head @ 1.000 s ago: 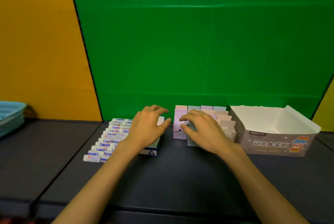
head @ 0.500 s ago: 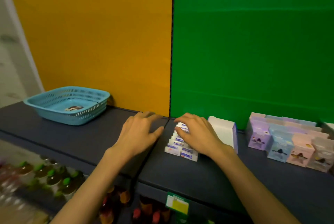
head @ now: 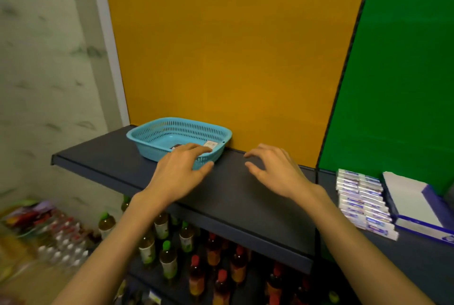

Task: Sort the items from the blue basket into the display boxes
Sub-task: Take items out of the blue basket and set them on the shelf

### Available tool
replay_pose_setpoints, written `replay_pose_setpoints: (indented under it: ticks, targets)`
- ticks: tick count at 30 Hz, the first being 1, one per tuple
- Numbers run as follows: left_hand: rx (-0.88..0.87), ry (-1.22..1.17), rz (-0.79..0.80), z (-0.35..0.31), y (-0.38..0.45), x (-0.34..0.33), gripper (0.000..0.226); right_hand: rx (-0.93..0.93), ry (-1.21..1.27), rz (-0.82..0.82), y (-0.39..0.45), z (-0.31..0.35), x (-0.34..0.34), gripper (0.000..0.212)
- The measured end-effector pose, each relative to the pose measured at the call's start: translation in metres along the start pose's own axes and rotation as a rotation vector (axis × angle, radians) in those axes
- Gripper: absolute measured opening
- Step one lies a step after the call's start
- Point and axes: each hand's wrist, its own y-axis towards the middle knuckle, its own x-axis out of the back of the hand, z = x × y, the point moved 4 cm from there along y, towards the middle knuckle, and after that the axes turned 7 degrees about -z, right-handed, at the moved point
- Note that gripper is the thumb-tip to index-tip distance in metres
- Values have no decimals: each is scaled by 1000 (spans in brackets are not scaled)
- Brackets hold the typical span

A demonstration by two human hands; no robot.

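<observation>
Below the shelf's front edge, rows of bottled drinks with green and red caps sit out of reach, not part of the job.

On the dark grey shelf, both hands hover palm down near the front edge. Left hand has fingers spread and relaxed, holding nothing, fingertips over the near right rim of the light blue perforated plastic basket. Right hand is also slack and holds nothing, loosely curled fingers above bare shelf just right of the basket.

Right end of the shelf: a stack of small white-and-blue wrapped packs laid in 2 overlapping columns, just beside a white-and-blue cardboard display box, partly cut off by the frame.

The basket sits at the shelf's back edge against the orange panel. Inside it: 1 small dark flat item and 1 small white labelled item against the right wall; too small to identify.

Step in hand, my read: reach in for the next item. Do it well by dropping the left hand over the rim rather than dragging it, since the basket looks light and will likely slide; the right hand can steady the right rim. Pinch 1 item by its edges, check its type, then carry it right to the matching box.
</observation>
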Motion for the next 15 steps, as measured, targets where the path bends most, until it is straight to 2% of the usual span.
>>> replay_pose_setpoints:
  ticks: [6, 15]
  targets:
    - [87, -30, -25, 86, 27, 21, 41, 30, -2, -7, 57, 42, -32, 31]
    - [71, -24, 66, 175, 96, -1, 38, 11, 16, -23, 144, 57, -89, 31]
